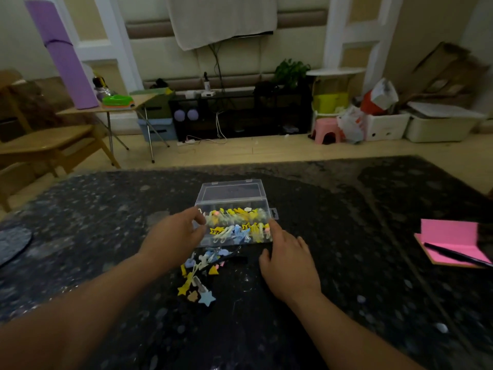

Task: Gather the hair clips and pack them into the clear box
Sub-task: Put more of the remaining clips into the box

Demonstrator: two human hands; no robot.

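Observation:
The clear box (231,194) stands open on the dark marbled table, its lid tipped back, with several yellow, white and blue hair clips (237,225) inside. A loose pile of hair clips (200,273), blue, yellow and white with star shapes, lies on the table just in front of the box. My left hand (173,233) touches the box's left end, fingers curled at its rim. My right hand (288,260) rests at the box's right front corner, fingers spread, palm down on the table. Neither hand visibly holds a clip.
A pink notebook (450,241) with a dark pen on it lies at the table's right edge. A grey round mat (12,243) sits at the left edge. Beyond the table are a wooden chair (45,145), a folding table and a pink stool (326,130).

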